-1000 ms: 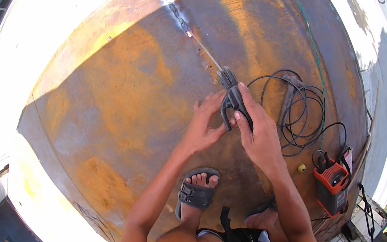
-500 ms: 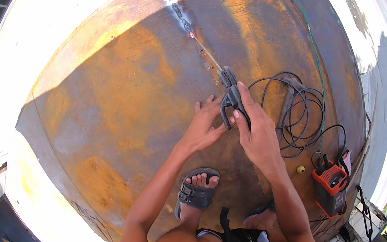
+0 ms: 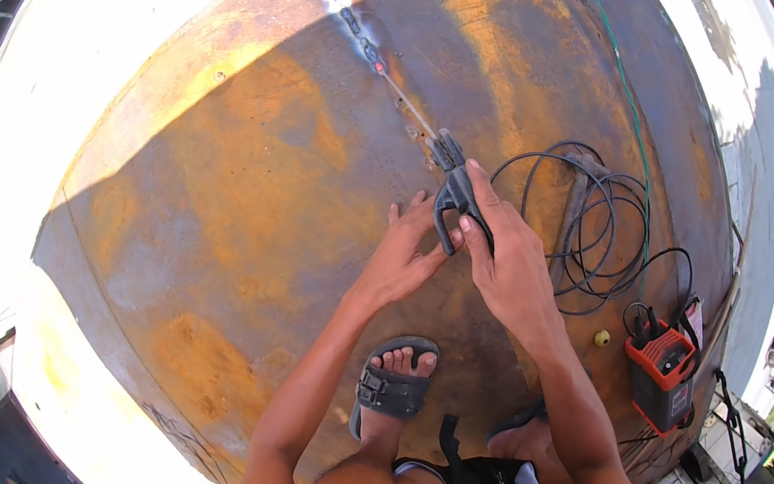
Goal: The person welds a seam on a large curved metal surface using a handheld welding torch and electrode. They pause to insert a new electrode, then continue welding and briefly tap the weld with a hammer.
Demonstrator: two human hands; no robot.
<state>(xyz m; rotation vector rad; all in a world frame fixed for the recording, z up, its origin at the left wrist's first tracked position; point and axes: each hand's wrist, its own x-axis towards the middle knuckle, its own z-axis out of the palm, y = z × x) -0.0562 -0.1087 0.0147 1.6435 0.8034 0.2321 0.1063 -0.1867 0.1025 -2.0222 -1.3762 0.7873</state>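
My right hand (image 3: 515, 267) is closed around a black welding electrode holder (image 3: 455, 183). From its jaws a thin welding rod (image 3: 411, 108) slants away and a little left, its tip glowing red at the near end of a dark, broken weld line (image 3: 350, 20) with whitish edges. My left hand (image 3: 405, 257) is low over the rusty steel plate (image 3: 238, 195), fingers apart, its thumb side against or very close to the holder's lever. Whether the left fingertips press on the plate, I cannot tell.
Black cable (image 3: 612, 226) lies coiled to the right, over a dark bar-like piece. Nearer stands an orange and black welding machine (image 3: 663, 371), with a small yellowish round object (image 3: 602, 339) beside it. A green line (image 3: 622, 73) runs along the right. My sandalled foot (image 3: 398, 377) rests on the plate.
The holder and my right hand have shifted slightly left, and the rod's tip with them. My left hand has barely moved.
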